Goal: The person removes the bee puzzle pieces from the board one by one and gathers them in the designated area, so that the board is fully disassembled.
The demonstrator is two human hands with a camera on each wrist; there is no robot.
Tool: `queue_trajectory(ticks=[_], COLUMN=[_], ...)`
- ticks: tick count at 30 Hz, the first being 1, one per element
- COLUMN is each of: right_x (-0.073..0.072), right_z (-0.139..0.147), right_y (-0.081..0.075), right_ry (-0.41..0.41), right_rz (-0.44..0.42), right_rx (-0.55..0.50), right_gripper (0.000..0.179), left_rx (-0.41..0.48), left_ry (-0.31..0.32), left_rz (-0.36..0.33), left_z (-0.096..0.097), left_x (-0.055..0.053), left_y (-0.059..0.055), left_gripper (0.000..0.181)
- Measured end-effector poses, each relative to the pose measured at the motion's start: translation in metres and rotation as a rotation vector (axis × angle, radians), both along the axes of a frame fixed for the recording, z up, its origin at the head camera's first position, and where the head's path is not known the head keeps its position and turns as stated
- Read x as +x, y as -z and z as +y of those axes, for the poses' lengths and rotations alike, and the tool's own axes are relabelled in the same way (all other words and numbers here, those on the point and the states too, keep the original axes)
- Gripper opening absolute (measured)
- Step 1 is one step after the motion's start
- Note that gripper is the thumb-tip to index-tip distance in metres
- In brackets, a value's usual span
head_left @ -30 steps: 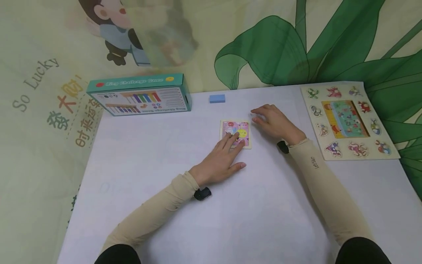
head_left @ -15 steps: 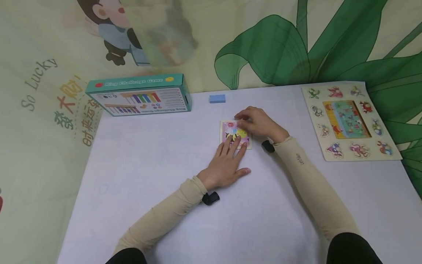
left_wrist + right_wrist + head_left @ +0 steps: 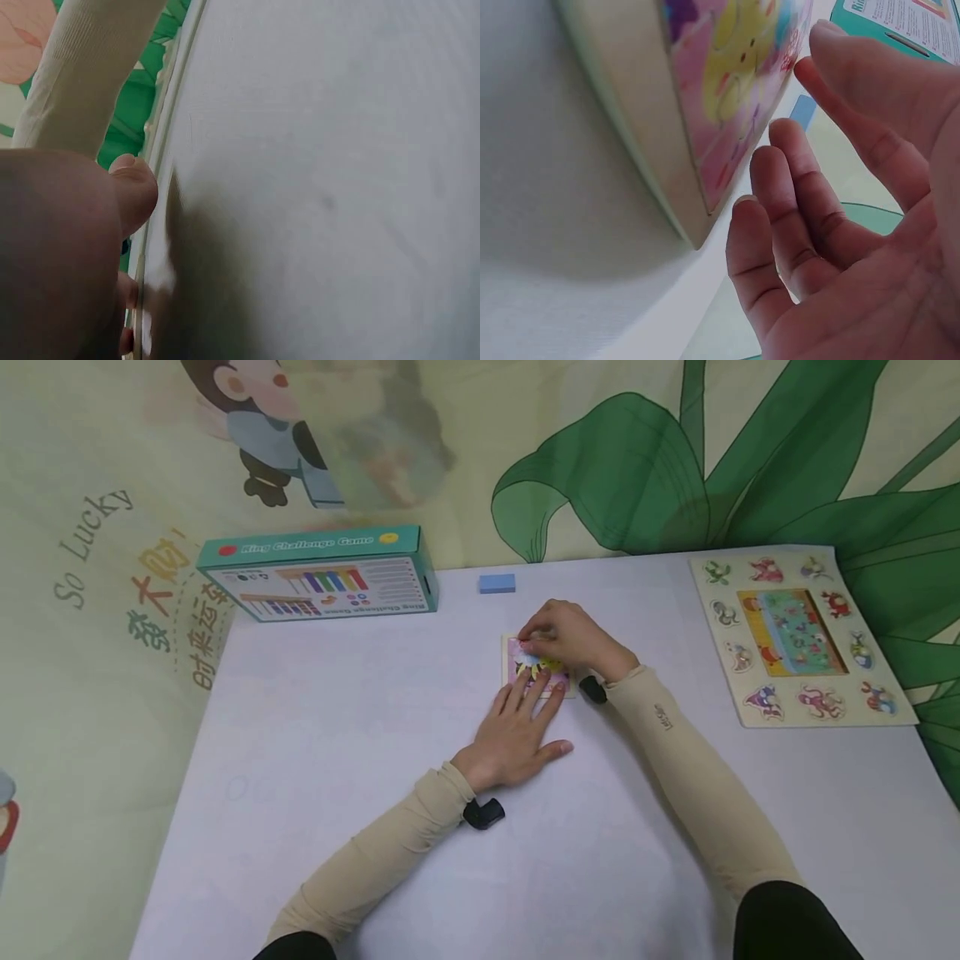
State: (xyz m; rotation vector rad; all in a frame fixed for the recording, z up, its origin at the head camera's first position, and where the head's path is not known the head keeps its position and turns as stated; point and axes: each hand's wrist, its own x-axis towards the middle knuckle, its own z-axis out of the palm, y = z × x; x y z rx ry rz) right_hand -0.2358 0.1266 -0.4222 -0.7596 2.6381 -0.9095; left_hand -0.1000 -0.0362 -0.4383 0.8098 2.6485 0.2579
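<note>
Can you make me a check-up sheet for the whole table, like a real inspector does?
Surface: white table, looks flat.
Job's things: one small pink picture board, lying on the table under the hands.
Clutter: a green-topped game box at the far left, a blue block near the far edge, a bigger picture board on the right.
Grips: left hand has spread fingers, tips over the small board's near part; right hand is bent over its far part, and I can't tell if it pinches anything.
Cables: nothing seen.
Surroundings: backdrop with big green leaves and writing.
</note>
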Motion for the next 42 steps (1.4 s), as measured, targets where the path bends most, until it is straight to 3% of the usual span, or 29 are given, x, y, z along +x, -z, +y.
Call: queue_trajectory(ticks=[23, 42], right_x=[0.005, 0.003], right_z=[-0.012, -0.012], right_y=[-0.006, -0.004], right_ry=[0.048, 0.078], right_rz=[0.057, 0.002], right_rx=[0.076, 0.064], right_gripper=[0.017, 0.018], left_rx=[-0.026, -0.046], left_ry=[-0.004, -0.009], left_rz=[0.009, 0.006], left_z=[0.001, 0.004], left_x=[0.000, 0.000], left_y=[0.001, 0.003], left_gripper=[0.083, 0.083])
